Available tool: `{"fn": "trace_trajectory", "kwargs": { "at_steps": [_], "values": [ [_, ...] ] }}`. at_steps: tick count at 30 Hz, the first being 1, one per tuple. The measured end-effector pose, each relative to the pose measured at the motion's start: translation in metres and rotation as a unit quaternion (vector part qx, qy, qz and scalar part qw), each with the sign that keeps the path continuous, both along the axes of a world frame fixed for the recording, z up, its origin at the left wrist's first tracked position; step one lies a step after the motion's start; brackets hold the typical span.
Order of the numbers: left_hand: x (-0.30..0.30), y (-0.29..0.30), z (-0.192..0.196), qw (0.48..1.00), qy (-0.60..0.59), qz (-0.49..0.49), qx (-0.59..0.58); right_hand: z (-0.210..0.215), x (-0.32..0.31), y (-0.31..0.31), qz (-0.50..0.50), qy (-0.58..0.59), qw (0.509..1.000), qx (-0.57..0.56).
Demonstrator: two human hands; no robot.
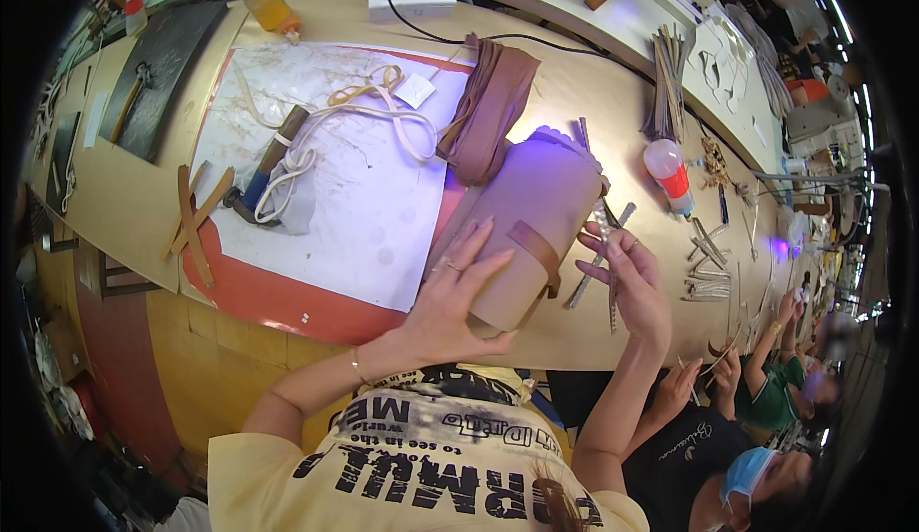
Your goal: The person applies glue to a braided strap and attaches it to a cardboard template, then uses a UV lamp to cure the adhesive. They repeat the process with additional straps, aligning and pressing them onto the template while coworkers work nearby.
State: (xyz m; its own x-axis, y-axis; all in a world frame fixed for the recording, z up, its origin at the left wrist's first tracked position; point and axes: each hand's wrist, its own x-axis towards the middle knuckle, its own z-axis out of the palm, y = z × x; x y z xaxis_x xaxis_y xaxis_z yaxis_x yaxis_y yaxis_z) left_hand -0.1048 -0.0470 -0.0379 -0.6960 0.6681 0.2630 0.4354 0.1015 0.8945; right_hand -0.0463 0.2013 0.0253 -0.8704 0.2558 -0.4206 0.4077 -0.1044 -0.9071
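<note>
My left hand (458, 288) lies with fingers spread on a large tan curved piece (522, 188), which looks like a leather roll or bag body with a scalloped far edge. A short brown strap (536, 250) crosses its right side. Just right of that strap, my right hand (634, 283) is closed in a pinch around a narrow, light patterned strip (613, 314). The strip shows above and below the fingers. Another grey strip (579, 293) lies on the table beside this hand.
Folded brown leather (493, 101) lies behind the tan piece. Left are a white sheet (354, 254), a hammer (263, 173), white cord and crossed tan strips (196, 221). A bottle (668, 178) and strip bundles (667, 82) stand right. Co-workers' hands (680, 384) work at the lower right.
</note>
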Motion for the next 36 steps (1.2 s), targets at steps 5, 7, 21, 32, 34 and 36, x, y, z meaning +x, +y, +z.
{"fn": "trace_trajectory", "kwargs": {
  "at_steps": [5, 7, 21, 32, 34, 36],
  "values": [
    [-0.006, -0.005, -0.002, 1.0, 0.008, 0.0, 0.003, 0.003, -0.012, -0.006, 0.028, -0.013, 0.998, 0.05],
    [-0.006, 0.004, 0.0, 1.0, 0.009, 0.028, 0.002, 0.005, -0.015, -0.008, 0.023, 0.006, 0.998, 0.057],
    [-0.057, 0.02, 0.009, 0.941, -0.299, 0.12, 0.103, -0.001, -0.025, 0.016, 0.05, 0.042, 0.998, -0.01],
    [-0.07, 0.032, 0.027, 0.987, -0.094, 0.122, -0.035, -0.012, -0.023, 0.018, 0.026, 0.039, 0.999, -0.001],
    [-0.075, 0.033, 0.032, 0.982, -0.161, 0.097, -0.018, -0.016, -0.021, 0.019, 0.023, 0.029, 0.998, 0.057],
    [-0.083, 0.035, 0.037, 0.981, -0.174, 0.067, -0.061, -0.015, -0.02, 0.02, 0.034, 0.002, 0.999, 0.039]
  ]
}}
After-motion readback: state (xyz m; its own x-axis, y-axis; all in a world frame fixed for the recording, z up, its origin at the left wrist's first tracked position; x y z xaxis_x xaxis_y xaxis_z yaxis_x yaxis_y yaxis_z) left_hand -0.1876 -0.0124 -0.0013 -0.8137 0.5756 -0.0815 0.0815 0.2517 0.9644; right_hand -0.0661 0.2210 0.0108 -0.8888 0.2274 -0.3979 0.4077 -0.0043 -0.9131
